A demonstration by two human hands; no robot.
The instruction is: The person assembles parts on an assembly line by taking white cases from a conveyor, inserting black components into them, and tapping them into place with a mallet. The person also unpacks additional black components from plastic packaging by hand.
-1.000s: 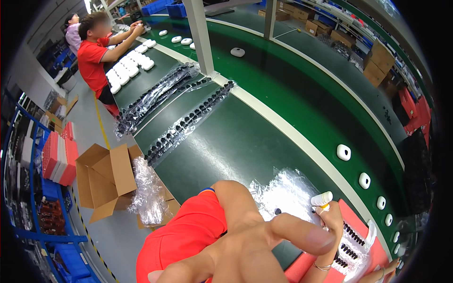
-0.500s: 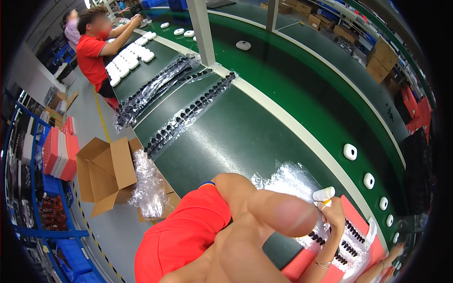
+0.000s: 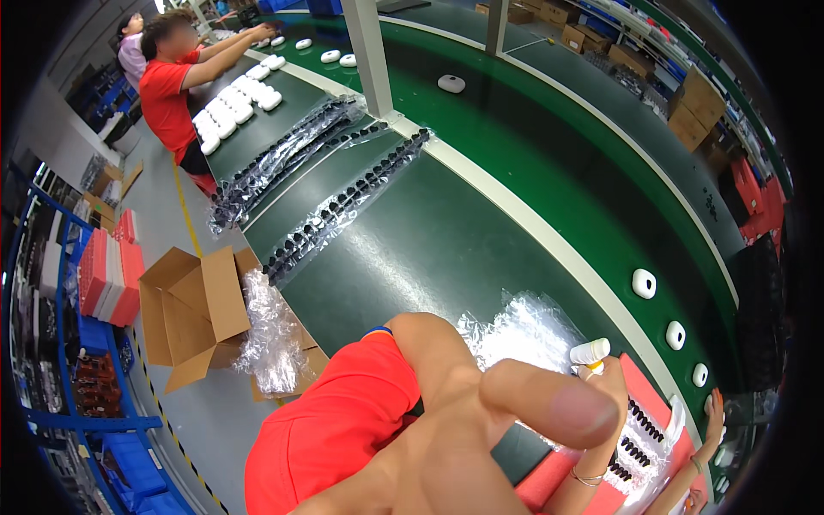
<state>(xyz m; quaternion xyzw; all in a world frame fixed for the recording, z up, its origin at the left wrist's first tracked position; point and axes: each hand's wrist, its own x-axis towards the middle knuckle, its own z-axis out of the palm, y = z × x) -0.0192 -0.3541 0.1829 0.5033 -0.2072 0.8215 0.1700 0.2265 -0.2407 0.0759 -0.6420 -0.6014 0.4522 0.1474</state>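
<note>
My left hand is raised very close to the camera, one finger stretched out to the right, with nothing seen in it. My red sleeve fills the lower middle. Behind it my right hand, with a bracelet on its wrist, grips a small white bottle with a yellow tip. The bottle is held over a red tray with rows of small black parts. Crumpled clear plastic film lies on the dark green bench just left of the bottle.
Another person's hand reaches over the tray's right end. White round parts ride the green belt. Long plastic strips of black parts lie farther up the bench. An open cardboard box stands on the floor at left. Two workers stand far left.
My raised left hand has come closer to the camera and covers more of the lower view. The right hand keeps the bottle in about the same place.
</note>
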